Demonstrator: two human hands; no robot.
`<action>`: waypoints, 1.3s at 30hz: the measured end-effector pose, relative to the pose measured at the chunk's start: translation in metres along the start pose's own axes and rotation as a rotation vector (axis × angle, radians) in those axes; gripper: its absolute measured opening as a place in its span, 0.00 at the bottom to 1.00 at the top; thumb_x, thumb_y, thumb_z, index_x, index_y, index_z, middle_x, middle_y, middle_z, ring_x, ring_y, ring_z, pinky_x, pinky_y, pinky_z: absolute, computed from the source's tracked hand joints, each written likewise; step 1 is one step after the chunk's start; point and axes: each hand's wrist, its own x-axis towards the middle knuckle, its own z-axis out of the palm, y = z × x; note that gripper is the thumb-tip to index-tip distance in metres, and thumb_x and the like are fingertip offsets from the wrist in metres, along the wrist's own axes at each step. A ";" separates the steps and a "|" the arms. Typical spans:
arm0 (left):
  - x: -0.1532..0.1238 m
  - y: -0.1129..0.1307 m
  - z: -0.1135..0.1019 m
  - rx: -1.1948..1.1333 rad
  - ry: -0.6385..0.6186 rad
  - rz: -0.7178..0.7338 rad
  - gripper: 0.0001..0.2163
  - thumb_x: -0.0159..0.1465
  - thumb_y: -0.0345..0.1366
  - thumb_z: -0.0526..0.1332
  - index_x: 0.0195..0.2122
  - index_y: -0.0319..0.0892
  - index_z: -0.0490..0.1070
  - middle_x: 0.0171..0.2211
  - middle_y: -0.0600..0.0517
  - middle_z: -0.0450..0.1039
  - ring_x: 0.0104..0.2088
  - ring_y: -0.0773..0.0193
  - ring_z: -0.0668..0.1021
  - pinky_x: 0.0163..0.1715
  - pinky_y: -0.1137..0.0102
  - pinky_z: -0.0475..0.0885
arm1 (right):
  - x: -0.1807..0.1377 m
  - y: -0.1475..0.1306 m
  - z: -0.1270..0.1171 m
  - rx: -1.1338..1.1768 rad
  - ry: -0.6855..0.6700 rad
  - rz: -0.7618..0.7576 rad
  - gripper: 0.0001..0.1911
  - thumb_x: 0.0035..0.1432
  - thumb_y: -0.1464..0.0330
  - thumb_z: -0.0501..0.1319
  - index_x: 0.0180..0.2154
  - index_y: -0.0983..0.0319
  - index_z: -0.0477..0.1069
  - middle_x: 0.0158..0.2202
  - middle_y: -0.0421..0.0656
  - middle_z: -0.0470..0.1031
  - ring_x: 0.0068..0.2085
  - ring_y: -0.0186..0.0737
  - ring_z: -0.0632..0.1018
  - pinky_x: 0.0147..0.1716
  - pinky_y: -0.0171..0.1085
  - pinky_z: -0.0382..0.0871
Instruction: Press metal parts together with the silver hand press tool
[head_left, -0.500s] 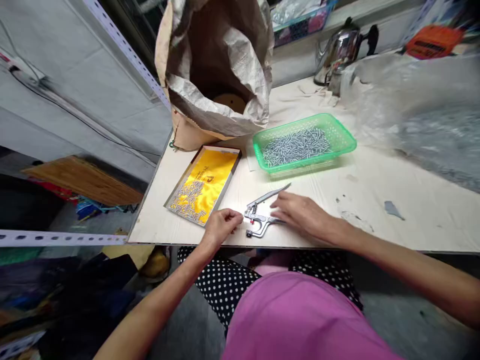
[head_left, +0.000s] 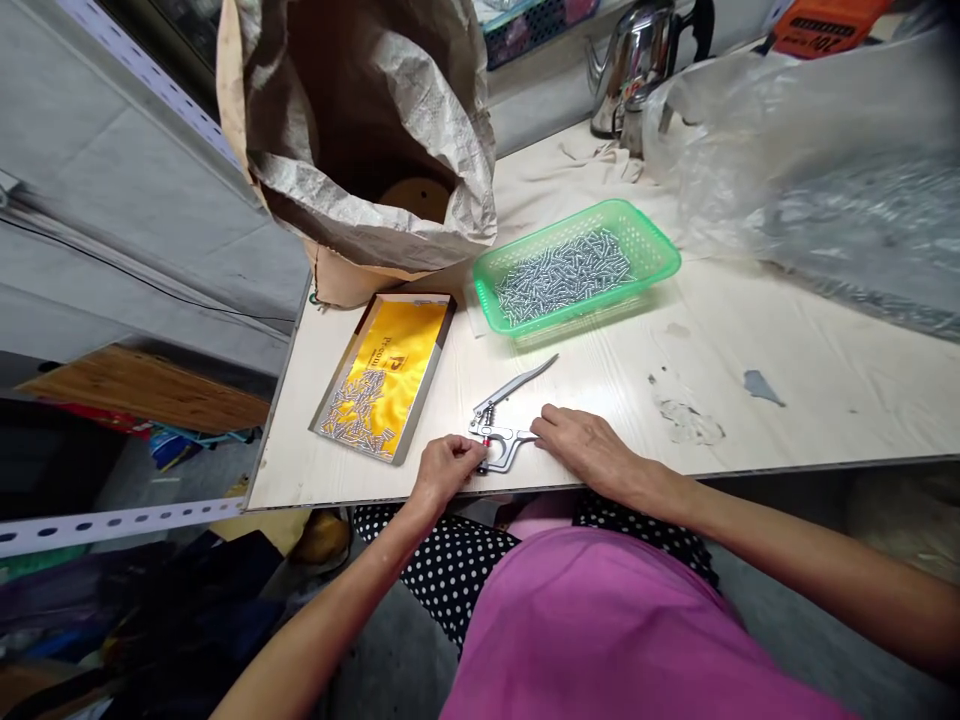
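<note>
Metal pliers (head_left: pixel 504 415) with open handles lie near the table's front edge. My left hand (head_left: pixel 442 470) is curled at the pliers' jaw, fingertips pinched on something too small to make out. My right hand (head_left: pixel 581 443) rests on the lower handle, fingers closed over it. A yellow-lined box (head_left: pixel 409 345) with several small metal pieces lies to the left. A green basket (head_left: pixel 660 262) full of small metal pieces stands behind the pliers.
A big crumpled paper sack (head_left: pixel 442 150) stands at the back left of the white table (head_left: pixel 787 400). A metal kettle (head_left: pixel 637 60) and a large clear plastic bag (head_left: pixel 825 170) fill the back right. Shelving rails run along the left.
My head has shifted, so the whole scene sits lower and further left. My right hand has drawn back along the pliers' lower handle; the left stays at the jaw.
</note>
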 end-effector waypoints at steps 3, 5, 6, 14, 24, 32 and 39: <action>0.000 0.003 -0.001 0.035 -0.001 -0.009 0.10 0.54 0.40 0.67 0.27 0.37 0.76 0.20 0.55 0.73 0.19 0.70 0.70 0.22 0.75 0.64 | -0.001 0.000 0.000 0.005 -0.001 0.010 0.05 0.66 0.73 0.55 0.37 0.62 0.70 0.37 0.44 0.72 0.34 0.38 0.70 0.28 0.37 0.51; 0.000 0.007 -0.002 0.066 -0.010 -0.020 0.08 0.55 0.38 0.66 0.27 0.37 0.76 0.19 0.55 0.72 0.19 0.70 0.70 0.22 0.75 0.65 | -0.002 -0.001 -0.001 0.000 -0.005 0.019 0.06 0.66 0.73 0.55 0.37 0.62 0.70 0.37 0.44 0.72 0.34 0.38 0.70 0.28 0.37 0.51; 0.000 0.009 -0.003 0.083 -0.021 -0.027 0.08 0.56 0.37 0.65 0.27 0.38 0.76 0.19 0.55 0.72 0.19 0.70 0.70 0.22 0.75 0.65 | -0.002 -0.002 -0.001 -0.002 -0.009 0.021 0.06 0.66 0.74 0.55 0.37 0.62 0.70 0.38 0.44 0.72 0.35 0.38 0.71 0.28 0.37 0.52; -0.003 0.023 -0.007 0.145 -0.131 -0.124 0.07 0.59 0.32 0.63 0.24 0.37 0.74 0.16 0.57 0.69 0.17 0.71 0.69 0.21 0.76 0.65 | 0.003 0.002 -0.018 -0.014 0.011 0.013 0.14 0.62 0.64 0.64 0.47 0.63 0.70 0.51 0.52 0.71 0.47 0.48 0.73 0.41 0.41 0.65; -0.007 0.004 -0.006 0.177 -0.119 -0.080 0.07 0.57 0.34 0.64 0.24 0.38 0.74 0.18 0.56 0.70 0.20 0.69 0.72 0.25 0.74 0.68 | 0.028 0.024 -0.024 -0.092 -0.049 -0.093 0.50 0.45 0.46 0.70 0.61 0.67 0.60 0.60 0.60 0.64 0.62 0.64 0.63 0.60 0.62 0.51; -0.007 0.001 -0.005 0.209 -0.102 -0.057 0.08 0.56 0.37 0.64 0.23 0.38 0.75 0.18 0.54 0.71 0.21 0.68 0.72 0.25 0.74 0.67 | 0.024 0.016 -0.027 -0.111 -0.009 -0.105 0.36 0.49 0.52 0.70 0.54 0.65 0.66 0.49 0.53 0.72 0.50 0.56 0.70 0.57 0.57 0.55; -0.017 -0.003 -0.008 0.351 0.004 0.070 0.10 0.60 0.40 0.63 0.27 0.38 0.75 0.25 0.51 0.73 0.27 0.64 0.75 0.31 0.71 0.71 | 0.019 0.011 -0.030 -0.063 -0.025 -0.113 0.30 0.54 0.59 0.70 0.54 0.64 0.67 0.48 0.51 0.73 0.49 0.53 0.70 0.56 0.54 0.55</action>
